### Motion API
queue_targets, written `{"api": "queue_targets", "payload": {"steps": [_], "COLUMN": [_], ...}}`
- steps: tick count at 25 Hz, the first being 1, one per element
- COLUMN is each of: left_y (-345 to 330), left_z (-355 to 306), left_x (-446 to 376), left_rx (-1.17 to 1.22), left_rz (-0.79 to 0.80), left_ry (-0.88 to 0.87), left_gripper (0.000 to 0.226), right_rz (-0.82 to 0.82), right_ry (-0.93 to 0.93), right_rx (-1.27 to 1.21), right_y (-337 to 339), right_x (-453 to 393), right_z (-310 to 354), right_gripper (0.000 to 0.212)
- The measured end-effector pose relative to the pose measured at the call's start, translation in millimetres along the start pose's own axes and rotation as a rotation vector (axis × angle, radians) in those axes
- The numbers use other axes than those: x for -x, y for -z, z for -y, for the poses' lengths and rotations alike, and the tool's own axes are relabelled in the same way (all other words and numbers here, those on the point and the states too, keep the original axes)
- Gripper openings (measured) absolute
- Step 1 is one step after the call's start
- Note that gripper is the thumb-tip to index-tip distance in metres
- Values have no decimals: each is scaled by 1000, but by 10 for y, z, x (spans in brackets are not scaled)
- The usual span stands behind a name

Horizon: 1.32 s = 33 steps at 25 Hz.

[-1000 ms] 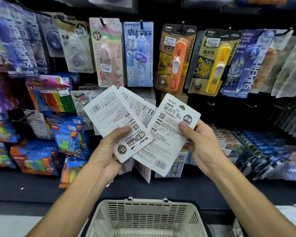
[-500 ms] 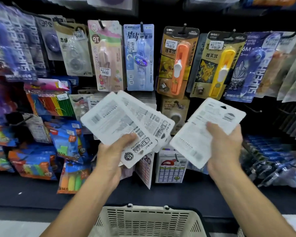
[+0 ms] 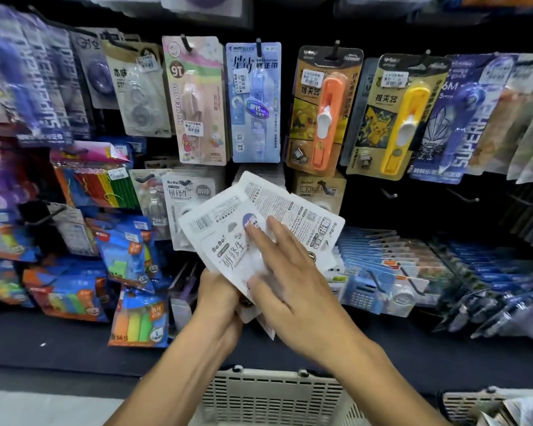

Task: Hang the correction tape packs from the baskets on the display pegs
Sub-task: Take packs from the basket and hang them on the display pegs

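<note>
My left hand (image 3: 219, 292) grips the lower corner of a fan of white correction tape packs (image 3: 302, 216) in front of the display wall. The front pack (image 3: 225, 241) lies printed face up, with blue "BoBo" lettering. My right hand (image 3: 290, 281) rests across this front pack, its fingers spread over the blister and its thumb at the lower edge. A matching pack (image 3: 191, 195) hangs on the display just behind and to the left. A beige plastic basket (image 3: 268, 392) stands below my arms.
Rows of carded stationery hang on pegs across the black wall, among them an orange tool pack (image 3: 323, 109) and a yellow one (image 3: 403, 118). Bare pegs (image 3: 391, 193) stick out at the right. A second basket (image 3: 474, 401) shows at the lower right.
My right hand had pulled one pack off to the right. It has come back onto the stack in my left hand, and the pack is now turned face up.
</note>
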<state>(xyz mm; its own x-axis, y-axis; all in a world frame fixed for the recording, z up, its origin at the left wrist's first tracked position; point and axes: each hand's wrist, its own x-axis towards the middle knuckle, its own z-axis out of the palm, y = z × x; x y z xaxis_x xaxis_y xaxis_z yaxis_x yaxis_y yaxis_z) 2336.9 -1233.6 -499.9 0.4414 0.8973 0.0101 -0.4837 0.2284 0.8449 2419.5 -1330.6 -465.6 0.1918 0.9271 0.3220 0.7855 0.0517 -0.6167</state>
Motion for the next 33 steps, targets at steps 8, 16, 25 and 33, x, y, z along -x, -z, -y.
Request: {"api": "queue_targets", "payload": {"steps": [8,16,25,33], "left_y": [-59,-47,-7,83], "left_z": [-19,-43,-43,-21], "left_x": [-35,-34,-18,-35], "left_rx": [100,236,253,117], "left_rz": [-7,92,165,71], "left_ry": [102,104,151,205], "left_gripper": [33,49,57,48], "right_rz": [-311,-505,-418,-380], "right_ry": [-108,187,3,-201], "right_rx": [274,35,-533,-694], "right_y": [178,379,544,549], "right_x": [-127,-114,-148,-122], "right_z": [-149,-316,-485,-590], "right_gripper": [99,88,72,71]}}
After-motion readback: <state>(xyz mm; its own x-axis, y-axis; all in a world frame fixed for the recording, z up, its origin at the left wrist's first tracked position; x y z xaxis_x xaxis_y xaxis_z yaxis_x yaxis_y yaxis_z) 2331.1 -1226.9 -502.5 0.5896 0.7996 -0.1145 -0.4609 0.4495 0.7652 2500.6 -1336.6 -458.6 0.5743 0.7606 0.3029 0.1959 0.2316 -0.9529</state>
